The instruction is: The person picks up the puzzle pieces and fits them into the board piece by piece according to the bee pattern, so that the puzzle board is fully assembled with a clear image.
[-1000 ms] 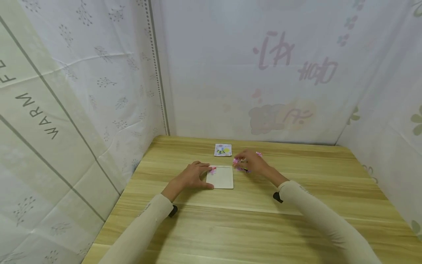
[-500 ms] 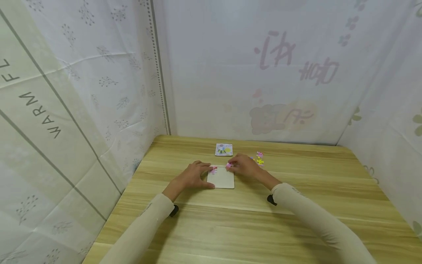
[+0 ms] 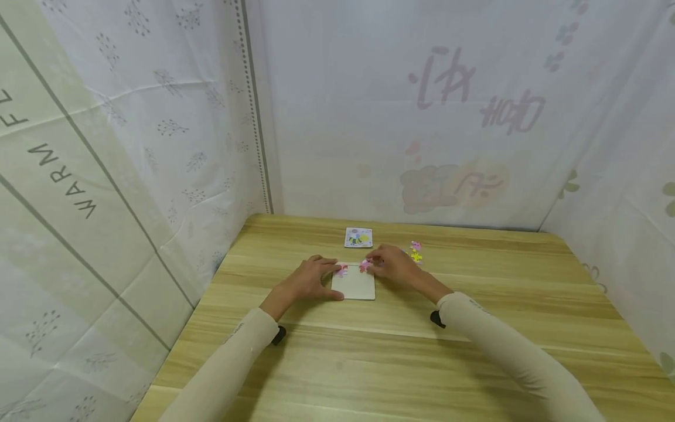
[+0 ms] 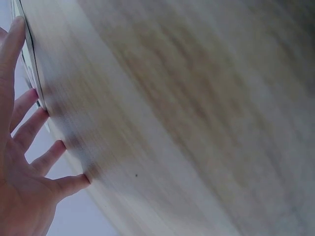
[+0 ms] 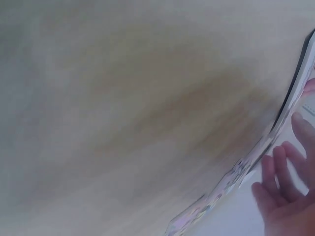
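A square white puzzle board (image 3: 354,287) lies on the wooden table, with one pink puzzle piece (image 3: 341,271) in its upper left corner. My left hand (image 3: 308,279) rests along the board's left side, thumb near the lower left corner and fingertips by the upper left. Its fingers look spread and fairly straight in the left wrist view. At the upper right corner, my right hand (image 3: 392,264) pinches a pink-and-red puzzle piece (image 3: 364,266) over the board. The fingertips partly cover that piece, so whether it lies flat is unclear.
Behind the board lies a small picture card (image 3: 358,238) with a bee-like drawing. Loose puzzle pieces, among them a yellow piece (image 3: 416,257) and a pink piece (image 3: 416,245), lie right of the board, partly behind my right hand. Patterned curtains (image 3: 401,117) surround the table.
My right hand has moved left from the loose pieces to the board's upper right corner, bringing a pink piece. More loose pieces show behind it. The left hand has stayed in place.
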### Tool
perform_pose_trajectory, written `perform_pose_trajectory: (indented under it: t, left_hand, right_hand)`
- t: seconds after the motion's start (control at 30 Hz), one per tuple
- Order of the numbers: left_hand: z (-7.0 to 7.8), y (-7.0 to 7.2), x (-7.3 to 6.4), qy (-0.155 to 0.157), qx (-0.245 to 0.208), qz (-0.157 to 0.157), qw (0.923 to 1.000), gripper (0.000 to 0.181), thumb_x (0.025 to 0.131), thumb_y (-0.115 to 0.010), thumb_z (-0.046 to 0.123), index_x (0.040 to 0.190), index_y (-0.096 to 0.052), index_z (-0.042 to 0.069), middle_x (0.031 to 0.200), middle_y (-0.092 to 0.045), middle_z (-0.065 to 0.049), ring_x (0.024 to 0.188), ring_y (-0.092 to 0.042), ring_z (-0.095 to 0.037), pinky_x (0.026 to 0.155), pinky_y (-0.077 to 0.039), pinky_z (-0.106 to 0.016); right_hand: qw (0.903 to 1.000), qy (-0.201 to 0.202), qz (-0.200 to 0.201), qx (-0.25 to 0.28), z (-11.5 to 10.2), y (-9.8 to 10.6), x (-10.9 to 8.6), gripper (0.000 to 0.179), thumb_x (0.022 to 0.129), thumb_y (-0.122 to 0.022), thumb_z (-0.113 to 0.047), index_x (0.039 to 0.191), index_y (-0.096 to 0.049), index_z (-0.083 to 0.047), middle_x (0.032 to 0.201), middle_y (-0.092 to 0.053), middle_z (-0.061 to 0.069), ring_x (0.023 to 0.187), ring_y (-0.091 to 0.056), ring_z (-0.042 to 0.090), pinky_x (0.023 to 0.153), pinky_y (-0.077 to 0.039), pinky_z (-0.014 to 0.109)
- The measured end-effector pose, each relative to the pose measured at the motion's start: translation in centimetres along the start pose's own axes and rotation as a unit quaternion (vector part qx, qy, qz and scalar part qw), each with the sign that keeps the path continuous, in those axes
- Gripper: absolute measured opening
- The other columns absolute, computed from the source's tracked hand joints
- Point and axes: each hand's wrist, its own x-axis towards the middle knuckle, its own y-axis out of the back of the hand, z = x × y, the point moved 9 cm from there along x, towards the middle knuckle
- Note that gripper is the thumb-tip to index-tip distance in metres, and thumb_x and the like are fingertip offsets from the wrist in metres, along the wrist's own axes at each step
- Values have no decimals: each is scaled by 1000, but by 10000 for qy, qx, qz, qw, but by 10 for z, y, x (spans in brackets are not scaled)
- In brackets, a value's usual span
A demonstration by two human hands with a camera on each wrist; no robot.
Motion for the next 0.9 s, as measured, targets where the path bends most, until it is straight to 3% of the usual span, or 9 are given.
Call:
perform_pose_trajectory:
  t: [0.17,0.37,0.73,0.9]
  left_hand:
    - [-1,0,-2,49,-45,-24,10000,90,82,-78,67,151,-56,14,159,-48,-8,147,-37,-39,118,-28,-66]
    - [1,-1,-2,19,-190,-70,9998,89,83,-79,64,151,-55,14,160,-47,-9,147,-37,-40,117,-26,-69]
    - [2,-2,2,-8,-17,-81,10000,89,84,-77,66,152,-54,14,160,-46,-8,146,-39,-38,117,-30,-64]
    - [0,-1,2,1,-32,-36,10000,88,83,-78,66,151,-55,14,159,-47,-9,145,-40,-38,116,-30,-65]
  right_hand:
    - [9968,709,-68,355,-6,2,2,28,96,-74,-6,123,-72,3,121,-72,15,109,-69,31,90,-57,45]
    - [9885,1331,-466,550,-12,-5,3,27,95,-71,4,123,-71,3,124,-72,15,117,-67,30,98,-55,46]
    - [9908,1150,-701,149,-7,-7,4,22,100,-69,-5,121,-77,-5,114,-73,7,106,-69,20,89,-58,35]
    - [9914,1086,-719,151,-9,-8,6,23,100,-69,-6,121,-76,-5,115,-71,9,105,-68,22,87,-58,35]
